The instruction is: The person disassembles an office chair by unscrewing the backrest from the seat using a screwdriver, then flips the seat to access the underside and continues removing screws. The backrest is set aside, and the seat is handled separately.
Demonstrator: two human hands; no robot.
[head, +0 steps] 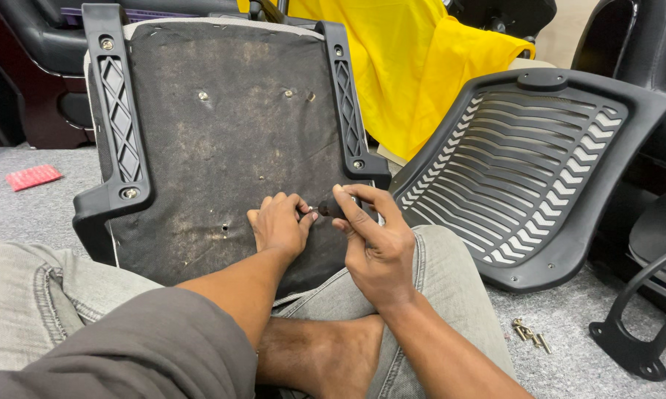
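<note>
Floor: grey carpet (pixel 592 310) under me, where I sit cross-legged with the work propped against my knees.
Seat base: upturned chair seat (pixel 215 148), dusty dark fabric underside facing me, leaning upright on my lap; everything else is placed from it.
Brackets: two black plastic armrest brackets (pixel 122 125) bolted along the seat base's left and right edges, screw heads showing at their ends.
Left hand: my left hand (pixel 280 225) rests on the lower middle of the seat base, fingers curled together, pinching a small screw (pixel 312 211) against the fabric.
Right hand: my right hand (pixel 370 236), just right of the left, is closed around a short dark driver handle (pixel 331 209) whose tip meets the screw.
Handling: I judge the seat base stiff and fairly heavy (padded board, rigid plastic rails), best gripped by a bracket; the screw is tiny and slippery, easily dropped.
Backrest: black slotted plastic backrest (pixel 525 170) lies tilted to the right of the seat base.
Loose hardware: a few bolts (pixel 529 332) on the carpet, below the backrest.
Behind: yellow cloth (pixel 414 66) above and right of the seat base; a red object (pixel 34 177) far left.
</note>
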